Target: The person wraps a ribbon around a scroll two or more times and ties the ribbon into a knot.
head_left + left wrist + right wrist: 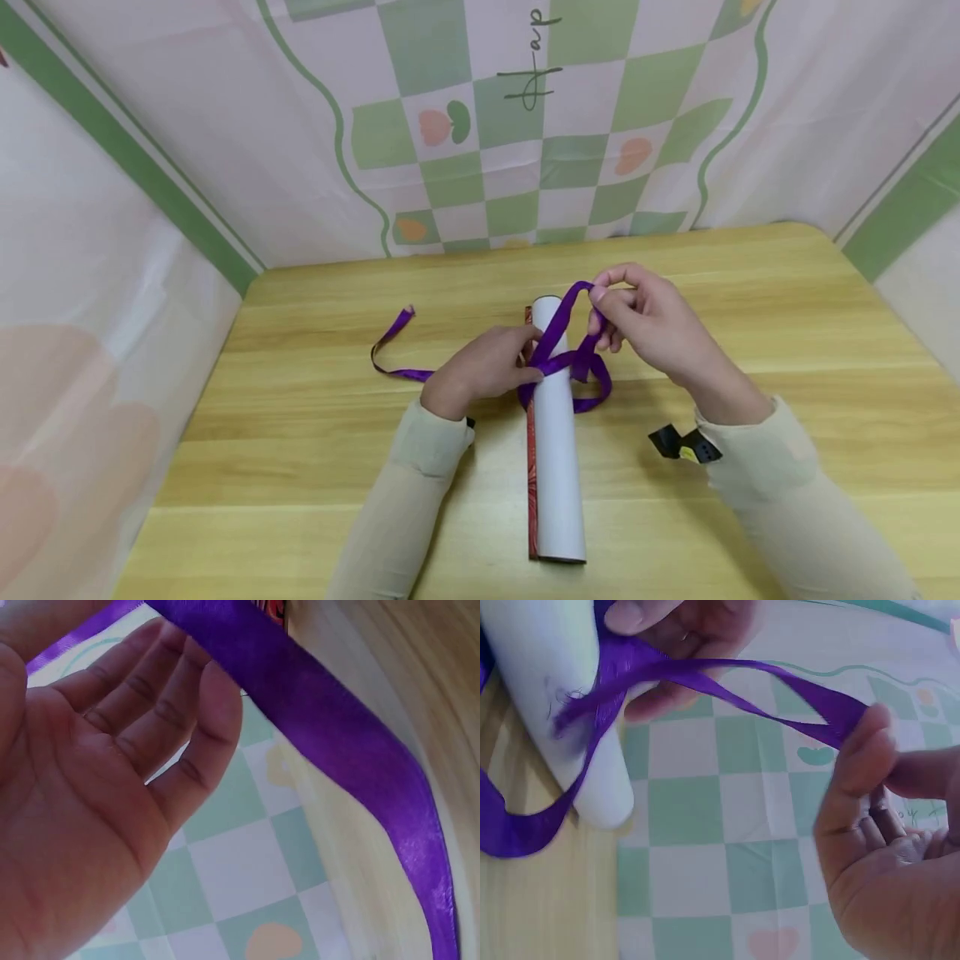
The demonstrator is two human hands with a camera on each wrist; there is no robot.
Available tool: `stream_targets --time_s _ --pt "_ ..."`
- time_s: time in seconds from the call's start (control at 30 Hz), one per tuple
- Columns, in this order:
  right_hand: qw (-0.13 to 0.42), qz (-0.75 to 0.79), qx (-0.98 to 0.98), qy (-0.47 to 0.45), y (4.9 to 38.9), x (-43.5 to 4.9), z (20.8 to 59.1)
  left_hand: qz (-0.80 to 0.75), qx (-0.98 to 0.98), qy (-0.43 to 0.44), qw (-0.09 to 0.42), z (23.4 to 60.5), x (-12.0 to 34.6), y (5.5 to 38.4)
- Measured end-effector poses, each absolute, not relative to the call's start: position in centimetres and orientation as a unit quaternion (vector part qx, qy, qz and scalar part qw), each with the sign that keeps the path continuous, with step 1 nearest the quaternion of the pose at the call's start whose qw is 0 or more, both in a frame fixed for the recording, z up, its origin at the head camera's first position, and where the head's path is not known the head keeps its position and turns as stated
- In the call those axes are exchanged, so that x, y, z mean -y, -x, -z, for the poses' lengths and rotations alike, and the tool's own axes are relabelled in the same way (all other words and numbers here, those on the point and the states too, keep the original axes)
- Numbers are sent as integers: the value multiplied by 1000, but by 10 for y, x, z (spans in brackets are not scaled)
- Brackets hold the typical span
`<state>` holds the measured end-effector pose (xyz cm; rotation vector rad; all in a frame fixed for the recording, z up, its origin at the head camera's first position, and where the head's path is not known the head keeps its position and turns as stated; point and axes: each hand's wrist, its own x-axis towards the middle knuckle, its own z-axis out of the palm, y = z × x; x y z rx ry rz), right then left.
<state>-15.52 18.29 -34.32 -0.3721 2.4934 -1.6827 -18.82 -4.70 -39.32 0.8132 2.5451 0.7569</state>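
Observation:
A white rolled-up sheet (557,467) with a red patterned strip (532,500) along its left side lies lengthwise on the table. Around its upper part runs a purple ribbon (553,335), crossing itself on top. My left hand (487,362) holds the ribbon at the crossing, thumb and fingertips against the roll's left side. Up and to the right, my right hand (652,321) pinches a raised loop of ribbon between thumb and fingers. In the right wrist view this loop (780,682) stretches from the roll to the pinch. A frayed ribbon end (566,720) hangs over the white surface.
The ribbon's long tail (390,342) trails on the wooden table (262,467) left of the left hand. Behind the table's far edge hangs a green-and-white checked cloth (510,158). A small black device (686,444) sits at the right cuff.

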Motion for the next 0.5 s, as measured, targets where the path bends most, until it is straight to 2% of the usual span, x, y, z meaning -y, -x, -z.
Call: stream_targets --time_s 0.2,0.3,0.5 --pt "72 435 -883 164 153 -179 346 -255 -907 -297 153 392 50 189" --pt "76 384 -894 217 151 -181 349 -257 -904 -307 146 390 53 189" --pt "145 310 -874 346 149 -188 354 -268 -898 -315 153 389 57 191"
